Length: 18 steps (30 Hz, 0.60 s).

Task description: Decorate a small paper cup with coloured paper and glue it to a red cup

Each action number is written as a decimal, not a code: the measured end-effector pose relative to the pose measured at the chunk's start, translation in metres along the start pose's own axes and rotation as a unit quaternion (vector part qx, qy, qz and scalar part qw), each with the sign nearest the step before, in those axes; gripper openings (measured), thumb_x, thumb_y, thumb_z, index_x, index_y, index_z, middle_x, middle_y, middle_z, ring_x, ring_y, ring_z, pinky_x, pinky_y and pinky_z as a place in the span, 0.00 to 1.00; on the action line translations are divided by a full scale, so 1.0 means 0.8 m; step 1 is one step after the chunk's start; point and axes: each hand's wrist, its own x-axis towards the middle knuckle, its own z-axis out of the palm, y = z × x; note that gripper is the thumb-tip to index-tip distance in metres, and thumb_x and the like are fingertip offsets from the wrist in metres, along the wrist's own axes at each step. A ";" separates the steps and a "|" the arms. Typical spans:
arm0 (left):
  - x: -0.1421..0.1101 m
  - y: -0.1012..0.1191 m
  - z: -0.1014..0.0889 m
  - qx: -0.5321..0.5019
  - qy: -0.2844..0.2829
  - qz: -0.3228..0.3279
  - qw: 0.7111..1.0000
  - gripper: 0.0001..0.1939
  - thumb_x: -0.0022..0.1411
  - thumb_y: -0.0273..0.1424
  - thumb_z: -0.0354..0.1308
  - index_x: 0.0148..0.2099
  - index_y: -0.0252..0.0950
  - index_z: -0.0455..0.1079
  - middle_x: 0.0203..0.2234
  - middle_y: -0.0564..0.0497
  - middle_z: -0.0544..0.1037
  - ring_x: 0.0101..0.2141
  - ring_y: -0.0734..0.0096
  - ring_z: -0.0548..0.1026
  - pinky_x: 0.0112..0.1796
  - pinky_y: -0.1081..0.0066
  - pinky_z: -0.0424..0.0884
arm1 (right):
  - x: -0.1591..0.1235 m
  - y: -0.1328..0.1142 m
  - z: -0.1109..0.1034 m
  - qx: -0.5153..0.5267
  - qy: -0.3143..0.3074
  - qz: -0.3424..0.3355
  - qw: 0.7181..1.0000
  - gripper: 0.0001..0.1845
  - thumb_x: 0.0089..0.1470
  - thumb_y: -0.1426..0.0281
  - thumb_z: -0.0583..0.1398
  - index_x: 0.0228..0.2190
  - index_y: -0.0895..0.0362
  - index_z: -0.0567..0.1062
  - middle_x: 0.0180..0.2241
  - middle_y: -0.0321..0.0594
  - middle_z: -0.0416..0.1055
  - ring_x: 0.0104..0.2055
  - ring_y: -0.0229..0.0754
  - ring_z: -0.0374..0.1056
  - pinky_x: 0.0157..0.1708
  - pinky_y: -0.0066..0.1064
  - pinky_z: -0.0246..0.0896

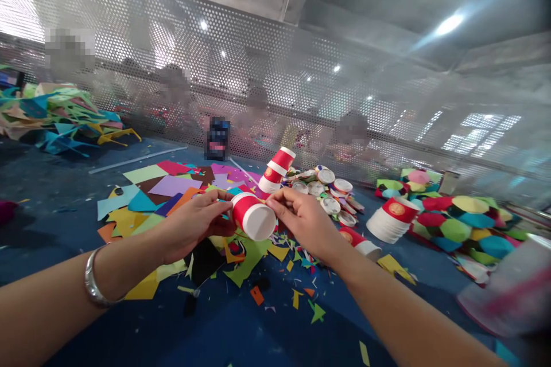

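A red and white paper cup (253, 216) is held on its side over the blue table (51, 195), its white base turned toward me. My left hand (193, 222) grips its rim end with curled fingers; a silver bangle (95, 285) is on that wrist. My right hand (301, 217) pinches the cup's other side near the base. Coloured paper scraps (247, 255) lie directly beneath both hands.
A short stack of red cups (276, 170) stands tilted behind. Several cups lie in a heap (329, 192), another stack (390, 219) at the right, next to coloured paper discs (456, 223). Paper offcuts pile (60, 117) at the far left. A perforated metal screen (267, 69) closes the back.
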 end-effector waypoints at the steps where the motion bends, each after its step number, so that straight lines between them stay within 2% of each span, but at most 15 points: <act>1: -0.001 -0.001 0.002 0.002 0.001 0.003 1.000 0.16 0.56 0.42 0.67 0.41 0.38 0.73 0.33 0.49 0.78 0.32 0.66 0.77 0.39 0.65 0.75 | -0.005 0.000 0.003 0.025 0.003 0.011 1.000 0.11 0.66 0.62 0.57 0.37 0.55 0.73 0.32 0.37 0.73 0.31 0.38 0.67 0.30 0.31 0.62; 5: -0.005 -0.006 0.009 0.009 -0.030 0.000 1.000 0.17 0.57 0.45 0.67 0.39 0.37 0.74 0.37 0.46 0.79 0.38 0.62 0.78 0.40 0.66 0.74 | -0.023 -0.006 0.016 0.042 0.012 0.028 0.999 0.07 0.64 0.64 0.59 0.39 0.55 0.73 0.34 0.39 0.74 0.35 0.41 0.69 0.33 0.33 0.65; 10: -0.018 -0.005 0.019 0.056 -0.067 0.006 0.996 0.23 0.55 0.42 0.70 0.48 0.37 0.72 0.43 0.42 0.80 0.43 0.56 0.77 0.41 0.66 0.73 | -0.033 -0.016 0.023 -0.008 0.019 0.014 1.000 0.09 0.64 0.66 0.58 0.43 0.54 0.73 0.38 0.39 0.76 0.34 0.40 0.69 0.32 0.33 0.64; 14: -0.024 -0.001 0.022 0.053 -0.032 0.005 0.998 0.31 0.50 0.39 0.73 0.54 0.37 0.66 0.42 0.43 0.80 0.44 0.54 0.78 0.41 0.64 0.74 | -0.036 -0.019 0.009 -0.045 0.016 0.002 0.999 0.07 0.62 0.67 0.59 0.42 0.54 0.75 0.38 0.39 0.76 0.34 0.40 0.69 0.31 0.32 0.63; 18: -0.021 0.004 0.017 0.030 0.048 0.033 0.998 0.44 0.44 0.34 0.77 0.60 0.40 0.60 0.41 0.45 0.81 0.40 0.56 0.79 0.38 0.65 0.77 | -0.045 -0.021 -0.030 -0.106 0.005 0.022 0.994 0.06 0.62 0.65 0.59 0.37 0.52 0.75 0.33 0.38 0.76 0.31 0.40 0.69 0.28 0.32 0.62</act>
